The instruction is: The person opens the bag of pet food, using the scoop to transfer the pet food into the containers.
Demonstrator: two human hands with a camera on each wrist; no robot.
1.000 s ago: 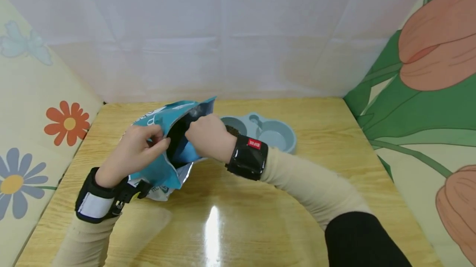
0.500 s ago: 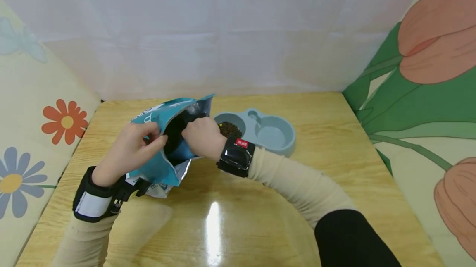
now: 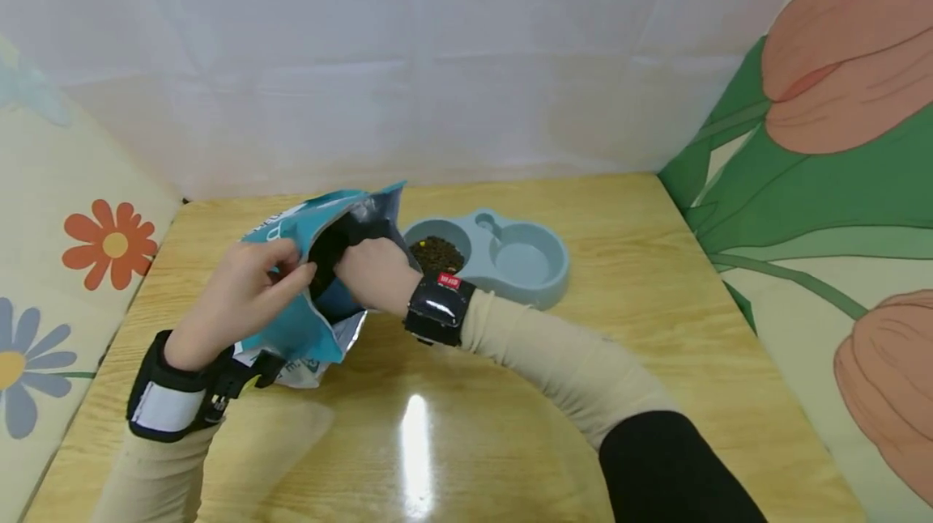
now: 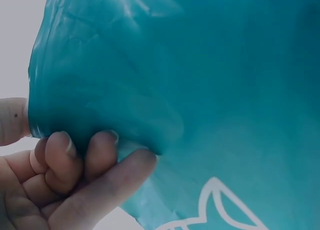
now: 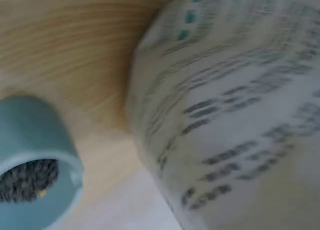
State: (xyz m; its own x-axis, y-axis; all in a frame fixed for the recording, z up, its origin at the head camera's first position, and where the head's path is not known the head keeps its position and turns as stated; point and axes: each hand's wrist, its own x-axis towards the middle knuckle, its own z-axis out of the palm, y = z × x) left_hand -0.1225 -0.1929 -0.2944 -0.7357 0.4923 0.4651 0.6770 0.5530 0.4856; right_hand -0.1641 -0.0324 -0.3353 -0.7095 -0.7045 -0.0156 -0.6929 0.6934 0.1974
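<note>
A teal foil bag (image 3: pixel 291 223) of dry pet food leans with its mouth facing right, its lining dark and silvery. My left hand (image 3: pixel 248 288) pinches the near edge of that mouth; in the left wrist view the thumb lies on one side of the teal film (image 4: pixel 200 90) and curled fingers (image 4: pixel 105 190) on the other. My right hand (image 3: pixel 379 272) reaches into the mouth, its fingers hidden inside, so I cannot tell what they hold. Just right of the bag, a grey-blue double bowl (image 3: pixel 525 256) holds brown kibble (image 3: pixel 437 254) with a yellow bit in its left compartment.
The bag and bowl stand on a glossy wooden table (image 3: pixel 510 410). A white cloth (image 3: pixel 423 61) hangs behind it, and flower-printed panels flank both sides. The bag's white printed back (image 5: pixel 235 120) fills much of the right wrist view.
My right hand has moved left and deeper into the bag, uncovering the kibble in the left compartment. The left hand keeps its grip on the bag's edge. The head view has shifted slightly.
</note>
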